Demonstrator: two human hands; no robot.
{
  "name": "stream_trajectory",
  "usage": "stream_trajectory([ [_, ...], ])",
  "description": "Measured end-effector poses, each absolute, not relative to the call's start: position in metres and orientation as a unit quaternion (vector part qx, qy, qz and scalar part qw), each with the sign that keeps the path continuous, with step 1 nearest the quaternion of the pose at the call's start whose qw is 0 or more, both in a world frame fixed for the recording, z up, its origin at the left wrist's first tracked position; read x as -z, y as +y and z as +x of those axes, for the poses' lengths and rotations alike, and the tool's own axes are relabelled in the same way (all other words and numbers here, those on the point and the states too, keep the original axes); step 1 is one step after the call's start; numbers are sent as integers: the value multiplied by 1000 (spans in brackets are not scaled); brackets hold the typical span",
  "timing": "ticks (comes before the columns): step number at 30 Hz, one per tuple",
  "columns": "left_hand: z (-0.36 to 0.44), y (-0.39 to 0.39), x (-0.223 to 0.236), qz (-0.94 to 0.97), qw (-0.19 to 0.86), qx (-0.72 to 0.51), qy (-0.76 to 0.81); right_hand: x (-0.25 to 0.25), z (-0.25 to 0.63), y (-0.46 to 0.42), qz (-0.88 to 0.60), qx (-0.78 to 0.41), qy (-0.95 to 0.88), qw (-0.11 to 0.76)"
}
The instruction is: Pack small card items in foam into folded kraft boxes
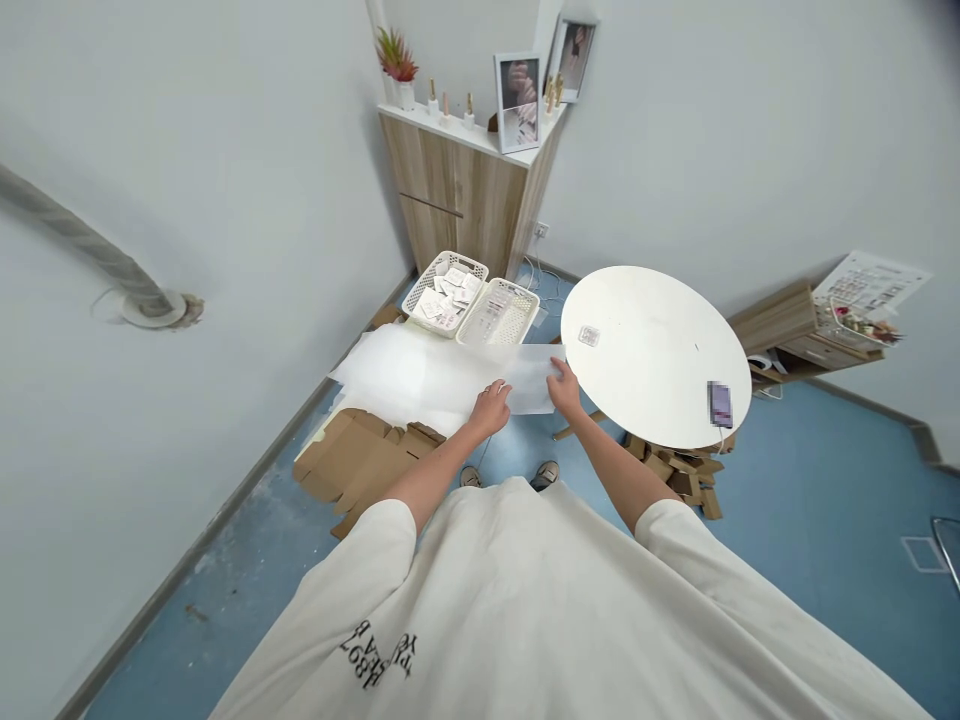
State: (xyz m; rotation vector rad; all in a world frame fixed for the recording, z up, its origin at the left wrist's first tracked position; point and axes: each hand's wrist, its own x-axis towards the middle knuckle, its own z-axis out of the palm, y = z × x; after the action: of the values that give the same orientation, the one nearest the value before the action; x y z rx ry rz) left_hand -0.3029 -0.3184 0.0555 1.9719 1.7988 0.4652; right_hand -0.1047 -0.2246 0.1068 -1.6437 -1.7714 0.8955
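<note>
A thin, translucent white sheet (534,370), like packing foam, stretches between my hands above the floor. My right hand (565,390) pinches its right end, close to the round table's edge. On the sheet's near side, my left hand (490,408) has its fingers closed at the edge. To the left lies a larger spread of white foam sheeting (405,372); whether it joins the held piece I cannot tell. Flattened brown cardboard boxes (360,462) rest by its near side.
A white round table (645,350) carries a phone (719,404) and a small clear case (589,336). Two white baskets (444,330) (517,335) stand beyond the sheeting, before a wooden cabinet (465,190). Folded cardboard pieces (679,470) lie beneath the table. Walls close in at left.
</note>
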Motion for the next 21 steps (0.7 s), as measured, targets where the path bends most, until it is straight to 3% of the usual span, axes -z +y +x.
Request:
stream_trajectory([
  [21, -83, -149, -38, 743, 252, -12, 620, -65, 146, -89, -701, -410, -493, 313],
])
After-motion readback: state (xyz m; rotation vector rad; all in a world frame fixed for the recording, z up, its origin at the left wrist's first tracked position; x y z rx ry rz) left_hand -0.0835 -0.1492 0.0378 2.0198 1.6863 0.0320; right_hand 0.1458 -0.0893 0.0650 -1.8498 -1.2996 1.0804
